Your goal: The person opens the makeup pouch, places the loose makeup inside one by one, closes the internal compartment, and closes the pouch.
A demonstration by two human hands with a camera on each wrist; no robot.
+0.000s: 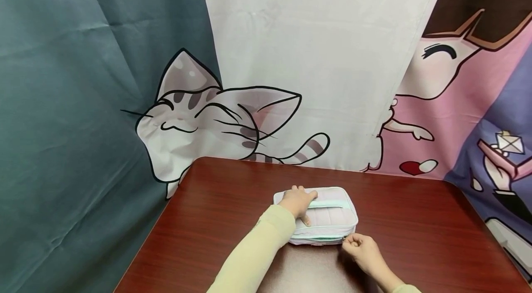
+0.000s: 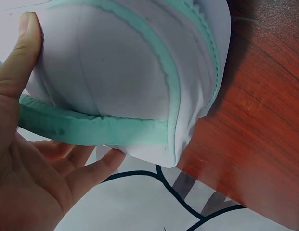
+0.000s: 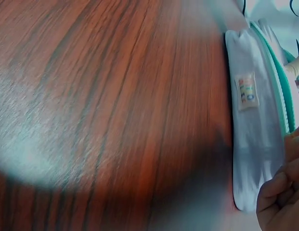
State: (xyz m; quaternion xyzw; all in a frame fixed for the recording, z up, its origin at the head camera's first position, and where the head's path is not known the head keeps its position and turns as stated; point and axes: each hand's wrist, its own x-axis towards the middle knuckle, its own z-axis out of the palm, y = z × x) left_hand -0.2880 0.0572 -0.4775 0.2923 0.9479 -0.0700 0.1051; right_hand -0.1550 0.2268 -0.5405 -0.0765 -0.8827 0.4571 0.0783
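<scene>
A pale lilac pencil case [image 1: 328, 215] with mint-green piping and a mint strap [image 2: 91, 127] across its top lies flat on the table. My left hand [image 1: 297, 203] rests on its left part, fingers spread and thumb [image 2: 25, 41] pressing the top panel, the strap running between thumb and fingers. At the front right corner my right hand [image 1: 360, 248] pinches the zipper pull, mostly hidden by curled fingers. Along the front side, the zipper [image 3: 279, 91] shows a narrow gap beside its teeth. A small colourful label [image 3: 247, 91] sits on that side.
The reddish-brown wooden table [image 1: 208, 219] extends around the pencil case, its far edge meeting a hanging cloth [image 1: 332, 76] printed with a cartoon cat. Another cartoon figure is printed on the right.
</scene>
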